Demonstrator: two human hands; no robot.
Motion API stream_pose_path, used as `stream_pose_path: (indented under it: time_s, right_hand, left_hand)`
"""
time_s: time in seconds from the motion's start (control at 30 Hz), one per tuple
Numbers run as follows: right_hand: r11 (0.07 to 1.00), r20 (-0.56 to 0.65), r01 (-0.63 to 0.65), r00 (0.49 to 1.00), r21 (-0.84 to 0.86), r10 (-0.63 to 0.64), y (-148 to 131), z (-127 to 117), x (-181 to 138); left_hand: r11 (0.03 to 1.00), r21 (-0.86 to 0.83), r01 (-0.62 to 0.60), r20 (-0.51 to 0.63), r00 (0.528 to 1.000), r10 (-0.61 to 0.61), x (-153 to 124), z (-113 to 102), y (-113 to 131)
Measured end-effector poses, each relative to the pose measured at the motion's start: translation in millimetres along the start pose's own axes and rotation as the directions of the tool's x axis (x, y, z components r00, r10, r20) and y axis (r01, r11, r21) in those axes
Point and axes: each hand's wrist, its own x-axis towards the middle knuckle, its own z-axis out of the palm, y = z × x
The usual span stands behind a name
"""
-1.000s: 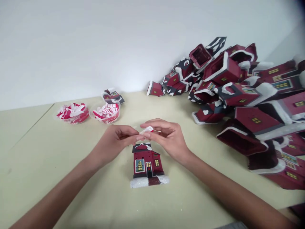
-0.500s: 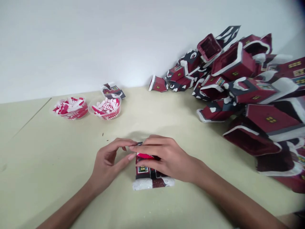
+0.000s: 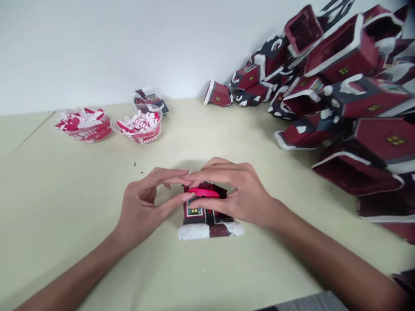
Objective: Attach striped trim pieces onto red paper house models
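Observation:
A small dark-red model house (image 3: 214, 230) with a white snowy base lies flat on the table, its base toward me. A bright pink-red piece (image 3: 205, 193) is over its front, partly hidden by my fingers. My right hand (image 3: 238, 190) curls over the house from the right, the piece between its thumb and fingers. From the left, my left hand (image 3: 147, 201) reaches in, its thumb tip against the left end of the piece and its fingertips meeting those of the right hand. The house's upper part is mostly covered.
Two clear plastic tubs, a left tub (image 3: 92, 134) and a right tub (image 3: 142, 136), hold red-and-white pieces. Behind them lies another house (image 3: 151, 101). A large heap of houses (image 3: 343, 71) fills the right side against the white wall. A grey object (image 3: 308, 302) shows at the bottom edge.
The view has tilted down and shifted slightly. My fingers have changed position around the pink-red piece, which now shows more clearly, and my left thumb has come against its end.

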Motion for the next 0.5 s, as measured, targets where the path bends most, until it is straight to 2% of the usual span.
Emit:
stream_pose_path:
  time_s: [0.13, 0.2, 0.3, 0.43, 0.5]
  right_hand:
    - [0.997, 0.039, -0.068, 0.997, 0.046, 0.067, -4.4, -7.4, -1.3]
    - [0.982, 0.075, -0.149, 0.987, 0.117, 0.141, -5.3, -10.8, -1.7]
    - [0.946, 0.13, -0.239, 0.968, 0.218, 0.214, -2.8, -12.8, -1.6]
    - [0.959, 0.111, -0.196, 0.978, 0.203, 0.176, 0.3, -14.3, -0.9]
    - [0.975, 0.043, -0.139, 0.99, 0.173, 0.133, -4.2, -20.4, -0.3]
  left_hand:
    - [0.999, -0.01, -0.041, -0.018, 0.999, 0.04, 0.7, 1.2, 1.8]
    - [0.999, -0.009, -0.035, -0.022, 0.999, 0.035, 0.8, 1.1, 1.4]
    - [0.996, 0.014, -0.094, -0.04, 0.995, 0.094, 0.3, -0.3, -0.8]
    - [0.981, 0.085, -0.176, -0.001, 0.984, 0.176, -0.2, -2.5, -2.0]
    - [0.972, 0.114, -0.205, 0.007, 0.979, 0.205, 0.7, -2.8, -1.9]
